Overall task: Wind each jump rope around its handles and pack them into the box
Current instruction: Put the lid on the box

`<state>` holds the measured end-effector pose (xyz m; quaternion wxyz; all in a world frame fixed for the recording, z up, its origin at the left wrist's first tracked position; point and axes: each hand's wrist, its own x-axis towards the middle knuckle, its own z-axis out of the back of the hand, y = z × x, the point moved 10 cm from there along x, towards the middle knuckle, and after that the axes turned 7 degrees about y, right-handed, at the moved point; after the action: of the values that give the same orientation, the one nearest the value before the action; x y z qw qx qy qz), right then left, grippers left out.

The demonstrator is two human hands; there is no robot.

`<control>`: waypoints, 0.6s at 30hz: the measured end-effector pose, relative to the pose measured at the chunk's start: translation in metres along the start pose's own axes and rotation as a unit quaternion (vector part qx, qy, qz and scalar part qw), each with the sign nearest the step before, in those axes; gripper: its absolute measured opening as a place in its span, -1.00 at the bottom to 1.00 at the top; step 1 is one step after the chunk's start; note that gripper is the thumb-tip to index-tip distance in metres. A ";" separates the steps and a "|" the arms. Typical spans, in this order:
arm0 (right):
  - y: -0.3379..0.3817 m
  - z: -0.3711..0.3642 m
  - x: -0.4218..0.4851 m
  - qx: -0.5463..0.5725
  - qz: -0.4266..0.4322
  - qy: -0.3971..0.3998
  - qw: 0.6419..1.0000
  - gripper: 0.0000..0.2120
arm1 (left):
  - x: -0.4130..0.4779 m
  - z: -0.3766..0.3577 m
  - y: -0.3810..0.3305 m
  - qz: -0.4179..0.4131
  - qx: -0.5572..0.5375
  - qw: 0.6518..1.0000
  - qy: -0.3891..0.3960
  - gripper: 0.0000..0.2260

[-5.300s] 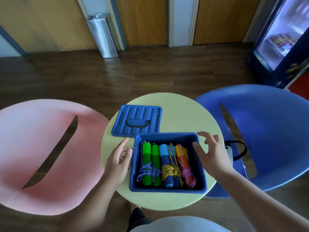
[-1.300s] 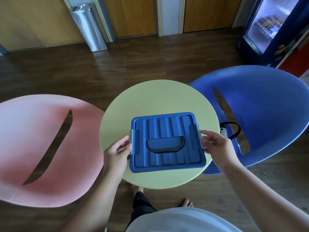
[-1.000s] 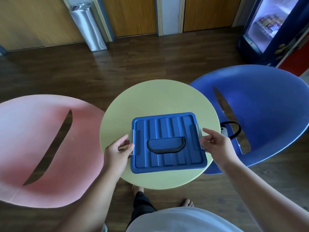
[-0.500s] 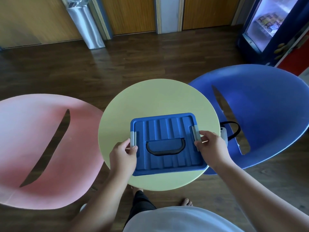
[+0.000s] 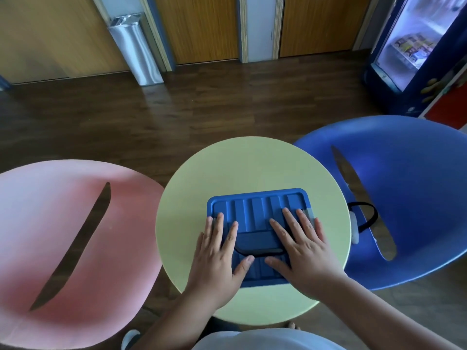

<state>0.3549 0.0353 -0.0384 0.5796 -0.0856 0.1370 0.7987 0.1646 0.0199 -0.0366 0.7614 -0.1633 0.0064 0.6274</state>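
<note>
The left grip (image 5: 214,258) and right grip (image 5: 305,251) were found flat, unclenched, on the box lid (image 5: 255,205), judged rigid, light, best lifted by its handle (image 5: 255,242).

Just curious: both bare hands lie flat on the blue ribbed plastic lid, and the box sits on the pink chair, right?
No: the head view shows it on the round yellowish table. The left hand and right hand lie flat on the blue ribbed plastic lid.
</note>
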 end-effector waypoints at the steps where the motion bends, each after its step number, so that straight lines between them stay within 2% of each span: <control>1: -0.001 0.005 0.009 0.004 -0.002 0.002 1.000 -0.20 | 0.009 0.003 0.004 -0.001 -0.006 1.000 -0.004 -0.24; 11: -0.015 0.054 0.121 0.015 -0.030 0.007 0.999 -0.13 | 0.122 0.044 0.046 0.003 -0.044 0.999 -0.012 -0.20; 18: -0.019 0.062 0.147 0.000 -0.036 0.010 0.999 -0.14 | 0.148 0.053 0.054 0.005 -0.045 0.999 -0.011 -0.20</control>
<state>0.3278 0.1931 -0.0256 0.6062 -0.0985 0.1394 0.7768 0.1346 0.1836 -0.0310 0.7504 -0.1898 -0.0295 0.6325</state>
